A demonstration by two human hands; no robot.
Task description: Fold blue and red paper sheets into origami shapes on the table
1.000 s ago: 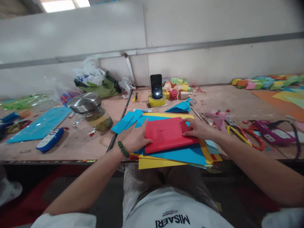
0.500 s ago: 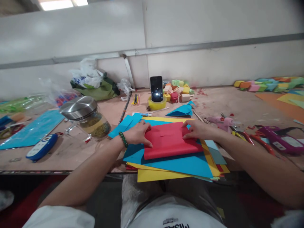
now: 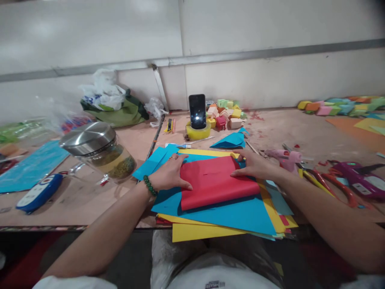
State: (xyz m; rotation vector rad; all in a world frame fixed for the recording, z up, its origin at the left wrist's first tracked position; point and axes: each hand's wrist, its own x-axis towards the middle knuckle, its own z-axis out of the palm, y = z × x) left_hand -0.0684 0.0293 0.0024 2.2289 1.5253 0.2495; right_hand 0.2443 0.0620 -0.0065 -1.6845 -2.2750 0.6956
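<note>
Now the red sheet (image 3: 215, 182), folded over, bulges loose along its near edge, less flat than a moment ago. Left hand (image 3: 168, 174) and right hand (image 3: 252, 165) press flat, fingers spread, on its far corners. Beyond the fingertips: phone (image 3: 197, 111).

The red paper (image 3: 215, 182) now bulges more at its near edge, which lifts off the blue sheet (image 3: 228, 212) instead of lying flat as before. The left hand (image 3: 170, 174) sits slightly further up the paper's left edge, thumb stretched along it. The right hand (image 3: 255, 166) has slid a little rightward along the top corner.
</note>
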